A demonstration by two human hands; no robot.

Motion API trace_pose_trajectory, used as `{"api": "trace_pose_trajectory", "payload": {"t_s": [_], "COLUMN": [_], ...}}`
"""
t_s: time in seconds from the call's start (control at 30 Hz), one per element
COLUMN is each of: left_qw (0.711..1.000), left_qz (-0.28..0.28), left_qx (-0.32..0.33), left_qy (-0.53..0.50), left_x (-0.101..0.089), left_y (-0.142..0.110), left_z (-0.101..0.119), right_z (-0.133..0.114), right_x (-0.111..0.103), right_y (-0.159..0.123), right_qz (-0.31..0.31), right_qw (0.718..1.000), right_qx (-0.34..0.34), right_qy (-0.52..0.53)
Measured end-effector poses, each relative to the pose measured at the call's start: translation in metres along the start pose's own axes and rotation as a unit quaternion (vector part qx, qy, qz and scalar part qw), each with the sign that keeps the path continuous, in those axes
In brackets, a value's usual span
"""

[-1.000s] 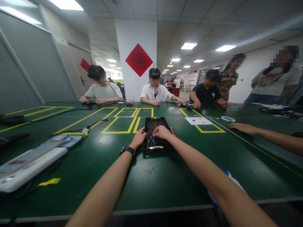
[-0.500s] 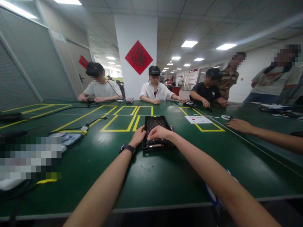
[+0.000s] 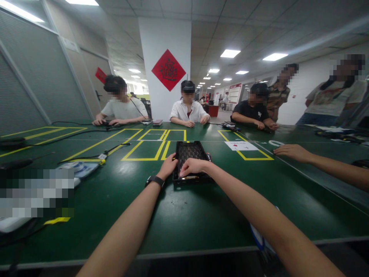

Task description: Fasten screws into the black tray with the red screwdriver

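A shallow black tray (image 3: 189, 151) with a patterned, bumpy inside lies in front of me on the green table. My left hand (image 3: 168, 167) grips its left wall, and a dark watch sits on that wrist. Over the tray's near left corner is my right hand (image 3: 192, 167), its fingertips pinched together low inside the wall. Whatever the pinch holds is too small to make out. A pale strip (image 3: 190, 177) shows along the tray's near side, beside those fingers. Something small and reddish, partly hidden, sits at the tray's right side.
Yellow tape outlines (image 3: 138, 158) mark the green table (image 3: 115, 215). At left lie a blue-and-white package (image 3: 82, 168) and black cables. A white paper sheet (image 3: 241, 146) lies to the right, near another person's hand (image 3: 294, 153) and a white ring (image 3: 276, 143). People sit across the table.
My right hand has dipped slightly toward the tray's near left corner, uncovering more of the inside. My left hand stays put. Across the table, a person has drawn one arm back in.
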State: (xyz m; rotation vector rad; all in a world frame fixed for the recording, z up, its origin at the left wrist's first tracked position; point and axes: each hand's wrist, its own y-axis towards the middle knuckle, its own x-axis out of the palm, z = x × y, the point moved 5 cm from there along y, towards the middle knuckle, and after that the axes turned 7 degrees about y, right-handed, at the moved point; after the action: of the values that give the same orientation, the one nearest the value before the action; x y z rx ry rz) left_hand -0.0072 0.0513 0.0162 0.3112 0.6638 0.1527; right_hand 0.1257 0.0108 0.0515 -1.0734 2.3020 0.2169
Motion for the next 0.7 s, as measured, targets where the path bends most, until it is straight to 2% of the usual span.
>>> {"api": "trace_pose_trajectory", "payload": {"t_s": [0.23,0.37,0.47,0.53,0.6,0.7], "left_qw": [1.000,1.000,1.000,1.000,1.000,1.000], "left_qz": [0.003,0.006,0.002,-0.004,-0.005,-0.001], "left_qx": [0.001,-0.001,0.000,0.002,0.003,0.000], "left_qy": [0.010,0.017,0.008,-0.003,-0.008,0.002], "left_x": [0.001,0.001,0.000,0.000,0.000,0.000], "left_y": [0.001,0.001,0.000,-0.001,-0.002,-0.002], "left_z": [-0.002,-0.002,0.000,0.001,0.002,0.002], "right_z": [0.002,0.000,-0.002,0.002,0.011,0.033], "right_x": [0.001,-0.005,-0.027,-0.045,-0.060,-0.078], "right_y": [-0.001,0.001,-0.001,-0.008,-0.021,-0.049], "right_qz": [0.006,0.015,0.117,0.197,0.268,0.378], "right_qw": [1.000,1.000,0.993,0.980,0.961,0.915], "right_qx": [0.025,0.008,-0.001,0.017,0.045,0.080], "right_qy": [0.007,0.014,0.007,-0.013,-0.049,-0.118]}}
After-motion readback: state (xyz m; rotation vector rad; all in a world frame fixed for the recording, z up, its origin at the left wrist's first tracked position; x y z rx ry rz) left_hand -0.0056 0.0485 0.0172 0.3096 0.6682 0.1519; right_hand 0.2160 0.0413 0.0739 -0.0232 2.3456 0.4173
